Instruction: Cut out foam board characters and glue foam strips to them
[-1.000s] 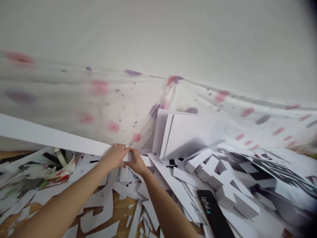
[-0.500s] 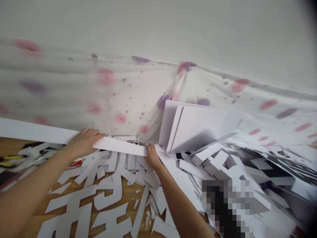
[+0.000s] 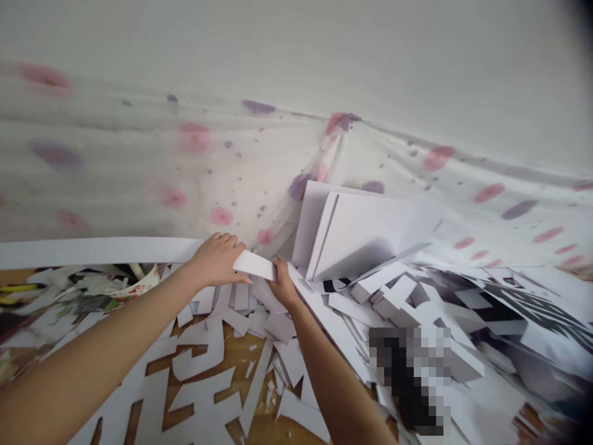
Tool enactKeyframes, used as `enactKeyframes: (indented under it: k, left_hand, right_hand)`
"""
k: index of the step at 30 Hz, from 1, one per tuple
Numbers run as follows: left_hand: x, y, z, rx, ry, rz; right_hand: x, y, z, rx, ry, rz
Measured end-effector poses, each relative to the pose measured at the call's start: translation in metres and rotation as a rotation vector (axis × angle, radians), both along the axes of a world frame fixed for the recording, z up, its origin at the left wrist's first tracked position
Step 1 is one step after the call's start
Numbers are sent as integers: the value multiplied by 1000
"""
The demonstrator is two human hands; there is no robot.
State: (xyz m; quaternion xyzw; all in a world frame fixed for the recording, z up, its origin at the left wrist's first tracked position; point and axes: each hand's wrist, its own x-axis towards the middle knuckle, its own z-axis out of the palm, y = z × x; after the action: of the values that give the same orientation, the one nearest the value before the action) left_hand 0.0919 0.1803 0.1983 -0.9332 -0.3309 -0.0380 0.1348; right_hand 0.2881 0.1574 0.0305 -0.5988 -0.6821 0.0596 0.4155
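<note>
From the head view, we are gripping a long, flat strip of white paper [image 3: 115, 250]: our left hand [image 3: 217, 259] is curling closed over its folded end, while our right hand [image 3: 281, 285] is pinching the tip. Angular paper cut-outs [image 3: 204, 364] are littering the wooden floor [image 3: 236, 352] beneath the spotted cloth [image 3: 139, 173].

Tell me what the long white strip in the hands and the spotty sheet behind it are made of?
The long white strip looks like matte paper or thin card: it bends where the left hand and right hand hold it. The spotty sheet looks like thin, soft cloth, since it shows folds and creases.
</note>
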Motion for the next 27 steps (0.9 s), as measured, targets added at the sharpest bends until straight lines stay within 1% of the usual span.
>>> enactKeyframes:
  k: [3,6,9,11,14,16,19,22,24,27]
  left_hand:
    - [7,0,-7,-46,19,-12]
    - [10,1,-12,-56,43,-9]
    - [5,4,-11,-72,74,17]
    - [-3,7,-9,-87,85,34]
    - [-18,10,-7,-130,84,66]
    - [-27,11,-8,-160,78,81]
    - [-35,12,-12,-155,54,68]
    - [-36,12,-18,-129,42,44]
    - [-35,14,-22,-124,54,45]
    - [-33,15,-27,-128,74,67]
  right_hand:
    - [2,-2,4,-1,8,10]
    - [1,-7,7,-18,12,23]
    - [-1,-19,8,-38,24,0]
    - [-1,-34,7,-35,28,-46]
    - [7,-70,7,-36,16,-122]
    - [18,-101,9,-89,12,-175]
    - [39,-153,19,-229,-25,-217]
    - [55,-202,24,-436,-130,-298]
    - [57,-227,19,-569,-251,-346]
    - [46,-248,1,-606,-388,-369]
